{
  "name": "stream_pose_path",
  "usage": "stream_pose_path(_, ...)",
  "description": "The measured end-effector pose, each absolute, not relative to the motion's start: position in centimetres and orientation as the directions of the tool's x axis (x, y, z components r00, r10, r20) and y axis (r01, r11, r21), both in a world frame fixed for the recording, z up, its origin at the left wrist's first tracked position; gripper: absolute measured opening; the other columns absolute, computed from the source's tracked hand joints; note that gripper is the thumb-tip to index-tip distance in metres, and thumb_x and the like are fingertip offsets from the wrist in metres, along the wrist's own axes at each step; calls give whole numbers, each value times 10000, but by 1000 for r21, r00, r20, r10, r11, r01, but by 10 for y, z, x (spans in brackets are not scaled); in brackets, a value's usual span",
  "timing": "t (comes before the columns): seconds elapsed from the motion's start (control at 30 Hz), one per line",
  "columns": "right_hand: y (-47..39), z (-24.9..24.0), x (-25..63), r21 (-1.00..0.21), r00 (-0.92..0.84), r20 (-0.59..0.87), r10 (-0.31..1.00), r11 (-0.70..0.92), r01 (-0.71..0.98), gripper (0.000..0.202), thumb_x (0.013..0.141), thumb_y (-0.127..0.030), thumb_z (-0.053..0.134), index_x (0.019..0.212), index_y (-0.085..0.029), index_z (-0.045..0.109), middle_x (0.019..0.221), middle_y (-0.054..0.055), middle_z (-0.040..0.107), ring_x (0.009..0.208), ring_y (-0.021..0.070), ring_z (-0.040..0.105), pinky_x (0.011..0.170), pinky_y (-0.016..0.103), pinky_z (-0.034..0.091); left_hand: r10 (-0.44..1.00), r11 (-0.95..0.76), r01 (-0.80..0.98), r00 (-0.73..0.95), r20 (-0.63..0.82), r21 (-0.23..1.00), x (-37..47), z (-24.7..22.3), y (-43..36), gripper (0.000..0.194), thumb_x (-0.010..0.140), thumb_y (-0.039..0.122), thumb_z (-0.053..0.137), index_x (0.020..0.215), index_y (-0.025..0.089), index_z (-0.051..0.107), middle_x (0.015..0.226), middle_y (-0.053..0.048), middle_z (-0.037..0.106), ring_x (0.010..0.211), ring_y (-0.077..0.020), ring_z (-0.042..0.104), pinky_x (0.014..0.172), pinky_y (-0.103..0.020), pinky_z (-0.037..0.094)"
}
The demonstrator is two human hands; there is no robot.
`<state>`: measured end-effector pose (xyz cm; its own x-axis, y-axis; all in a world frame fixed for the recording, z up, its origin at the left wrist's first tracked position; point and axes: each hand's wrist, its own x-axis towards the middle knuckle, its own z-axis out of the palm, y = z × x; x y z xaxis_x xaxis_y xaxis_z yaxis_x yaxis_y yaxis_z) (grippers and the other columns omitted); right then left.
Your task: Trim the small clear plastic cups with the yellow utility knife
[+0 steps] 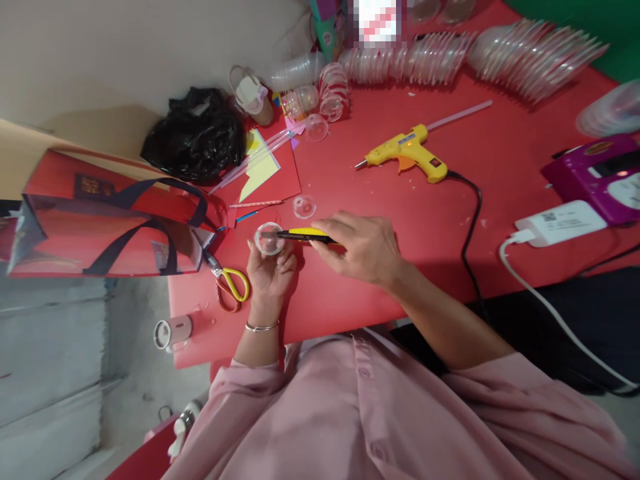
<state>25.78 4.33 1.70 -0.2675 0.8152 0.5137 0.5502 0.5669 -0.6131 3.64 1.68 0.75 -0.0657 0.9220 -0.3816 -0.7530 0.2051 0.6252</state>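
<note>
My left hand (273, 270) is closed around a small clear plastic dome lid (269, 240), holding it up with its round rim toward me. In my right hand (367, 250) is a yellow and black utility knife (306, 235), its blade pointing left and lying over the lid. Whether the blade cuts into the plastic I cannot tell. Just beyond, a second clear dome lid (305, 207) rests on the red table (345, 293). Scissors with yellow and orange handles (234, 287) lie left of my left wrist.
A yellow glue gun (407, 153) with its stick and black cord lies beyond my right hand. Stacked clear plastic lids (537, 60) line the back. A red bag (110, 220), a black plastic bag (197, 137) and a mug (173, 332) are at left; a purple power box (595, 177) is right.
</note>
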Motion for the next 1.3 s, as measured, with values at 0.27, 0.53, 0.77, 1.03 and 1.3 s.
stream_pose_path(0.27,44,17,261,-704,-269,488,830,557,440,233,961,-345,619,1126,-244,749,1030,27,793,861,154,701,705,261,478,911,211,-732,-93,-401,648,38,10,14,538,967,686,511,894,170,644,755,-34,520,539,-86,396,409,-179,326)
stream_pose_path(0.53,44,16,260,-705,-261,500,826,563,431,244,956,-348,626,1144,-250,747,1034,28,789,879,157,698,717,262,476,910,203,-743,-98,-403,638,36,10,14,553,983,685,476,879,168,644,755,-36,514,544,-90,391,419,-185,337)
stream_pose_path(0.77,44,14,260,-619,-279,514,811,576,534,265,980,-352,594,1170,-244,744,1004,33,787,790,147,658,640,270,417,902,217,-733,-101,-419,644,38,7,16,520,975,682,503,917,184,643,748,-22,502,530,-89,369,397,-186,310)
stream_pose_path(1.03,44,15,261,-675,-285,520,805,592,440,249,977,-357,597,1137,-235,744,1036,28,787,831,143,680,665,265,443,895,226,-725,-109,-433,650,37,8,14,594,983,722,424,876,173,625,734,-21,489,540,-93,386,417,-194,331)
stream_pose_path(1.3,44,15,258,-612,-260,528,808,575,544,268,984,-348,589,1164,-224,744,988,33,787,778,143,656,621,278,395,915,212,-750,-73,-396,627,39,7,16,541,988,679,477,913,167,635,745,-20,494,534,-82,385,405,-179,311)
